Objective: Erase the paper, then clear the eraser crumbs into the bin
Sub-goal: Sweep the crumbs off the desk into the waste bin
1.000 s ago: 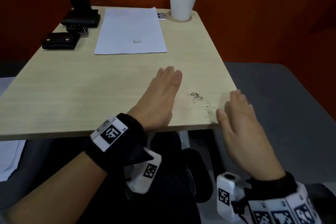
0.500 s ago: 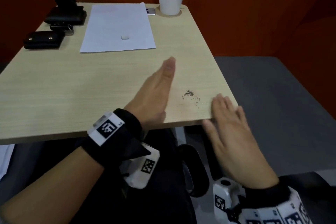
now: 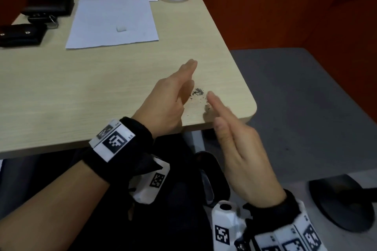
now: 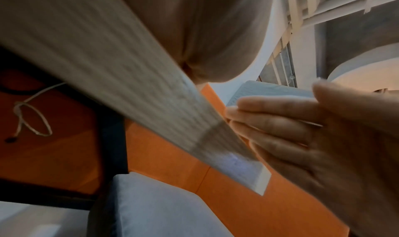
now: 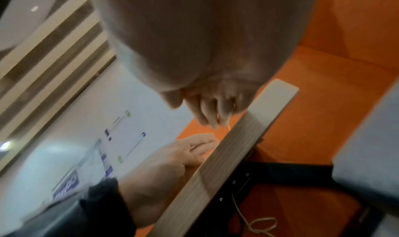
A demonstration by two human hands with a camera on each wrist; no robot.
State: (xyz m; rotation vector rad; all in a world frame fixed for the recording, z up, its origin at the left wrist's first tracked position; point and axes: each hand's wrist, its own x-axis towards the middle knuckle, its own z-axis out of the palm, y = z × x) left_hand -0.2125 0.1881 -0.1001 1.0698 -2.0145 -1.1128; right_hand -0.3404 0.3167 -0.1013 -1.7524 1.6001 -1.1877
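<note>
One paper [image 3: 114,20], one eraser [image 3: 121,28] and one crumb pile [image 3: 197,92] are seen on the worktop [image 3: 61,87]; two hands, left [image 3: 169,100] and right [image 3: 242,153], are held flat, nothing gripped.

The white tag [image 3: 114,140] on the black wristband at lower left of the head view bears a black square code and the small letters "LS" at its edge. Similar square codes stand on the white tags [image 3: 289,240] at lower right; their small print is too blurred to read.
</note>
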